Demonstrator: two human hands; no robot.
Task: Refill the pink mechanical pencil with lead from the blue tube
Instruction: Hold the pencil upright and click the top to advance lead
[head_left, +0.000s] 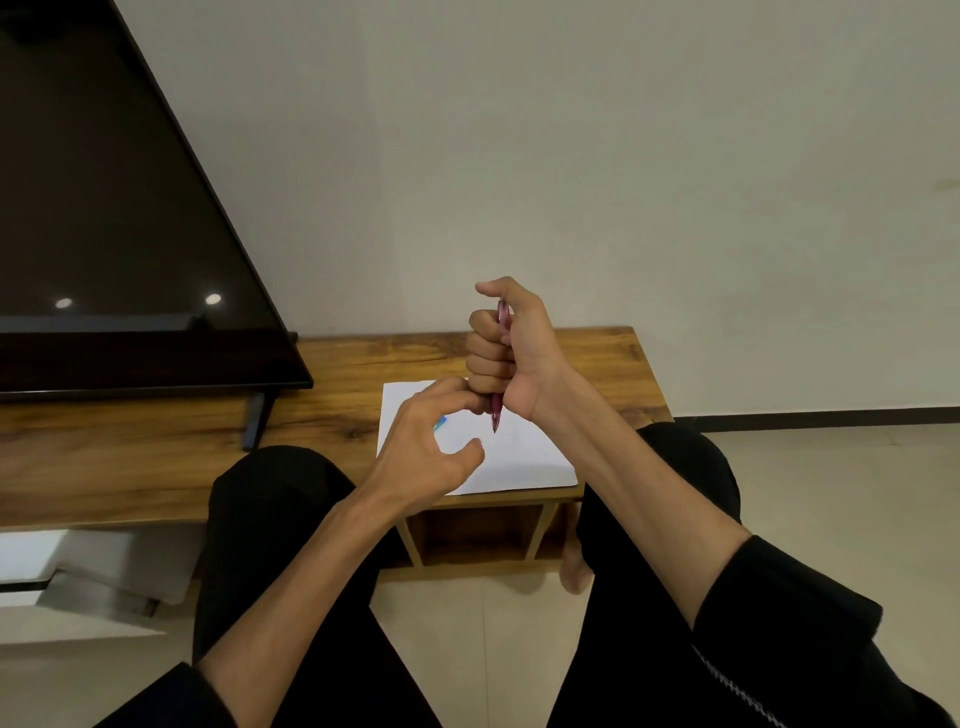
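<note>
My right hand (506, 353) is fisted around the pink mechanical pencil (497, 413), which stands upright with its tip pointing down above the white paper (524, 457); my thumb rests over its top end. My left hand (431, 441) hovers just left of the pencil's tip with fingers spread and curled, holding nothing that I can see. A small bit of the blue tube (440, 424) shows on the paper behind my left fingers; most of it is hidden.
The paper lies on a low wooden table (156, 447). A dark TV screen (104, 208) on a stand fills the left side. My knees in black trousers sit close against the table's front edge, and a bare foot rests on the tiled floor.
</note>
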